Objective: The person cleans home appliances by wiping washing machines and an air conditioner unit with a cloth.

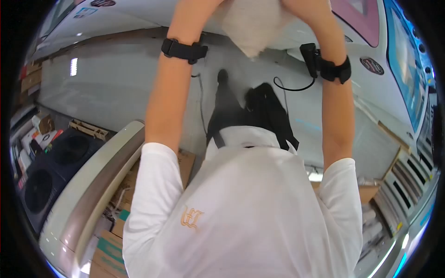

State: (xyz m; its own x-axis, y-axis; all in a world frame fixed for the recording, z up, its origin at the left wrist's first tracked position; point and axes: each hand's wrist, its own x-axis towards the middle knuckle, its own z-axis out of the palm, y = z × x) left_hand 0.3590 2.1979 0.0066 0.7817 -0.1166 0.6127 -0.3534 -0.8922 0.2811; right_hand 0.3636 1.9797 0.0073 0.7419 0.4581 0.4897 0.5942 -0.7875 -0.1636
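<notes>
A pale, whitish cloth [255, 25] hangs between my two hands at the top edge, its lower end tapering to a point. My left hand [204, 7] is at the cloth's left, mostly cut off by the frame, with its fingers out of sight. On the other side, my right hand [310, 9] is beside the cloth's right edge, its fingers also hidden. Whether either hand grips the cloth cannot be made out. Black straps [183, 50] circle my left wrist, and a strap with a black device [309, 60] is on my right wrist.
White machines with a pink panel [361, 21] and a blue-framed window [405, 60] stand ahead and at the right. Thin cables lie on the grey floor [116, 88]. At the left are a curved rail [92, 185], black speakers [60, 157] and cardboard boxes [109, 255].
</notes>
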